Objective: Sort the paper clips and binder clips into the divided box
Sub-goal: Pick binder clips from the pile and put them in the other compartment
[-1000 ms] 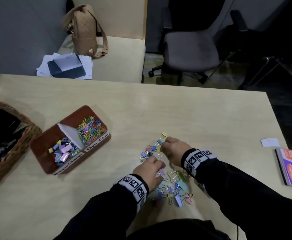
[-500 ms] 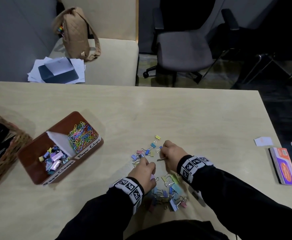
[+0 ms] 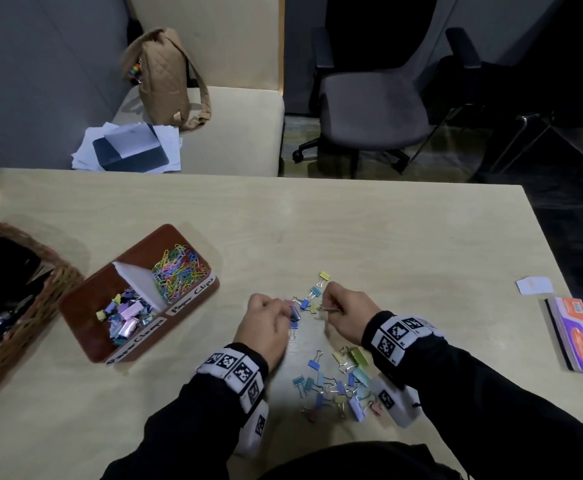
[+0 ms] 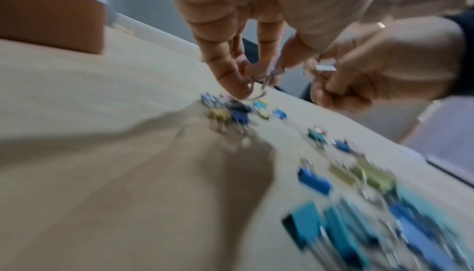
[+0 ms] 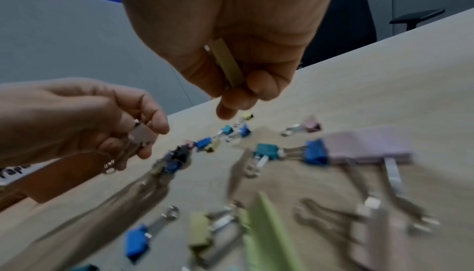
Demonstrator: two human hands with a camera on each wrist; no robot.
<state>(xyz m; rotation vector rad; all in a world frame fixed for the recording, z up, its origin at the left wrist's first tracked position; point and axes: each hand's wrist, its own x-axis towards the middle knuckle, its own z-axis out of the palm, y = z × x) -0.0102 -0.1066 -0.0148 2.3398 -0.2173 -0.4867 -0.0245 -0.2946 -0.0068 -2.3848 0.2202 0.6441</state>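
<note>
The brown divided box (image 3: 86, 303) stands at the left, with coloured paper clips (image 3: 179, 268) in its far compartment and binder clips (image 3: 124, 313) in its near one. Loose binder clips lie in a far group (image 3: 312, 296) by my hands and a near group (image 3: 338, 386) by my body. In the left wrist view my left hand (image 4: 259, 80) pinches a binder clip by its wire handles, and that hand (image 3: 285, 308) hovers just above the table. My right hand (image 5: 243, 93) grips a yellow binder clip (image 5: 228, 62) and sits right of the far group (image 3: 326, 304).
A wicker basket (image 3: 51, 282) stands left of the box. At the right edge of the table lie an orange and purple book (image 3: 574, 334) and a white paper slip (image 3: 534, 284). An office chair (image 3: 369, 109) stands beyond the table's far edge.
My left hand has moved forward and left to the far group of clips. My right hand has stayed by that group with a clip in its fingers. The head view has shifted slightly.
</note>
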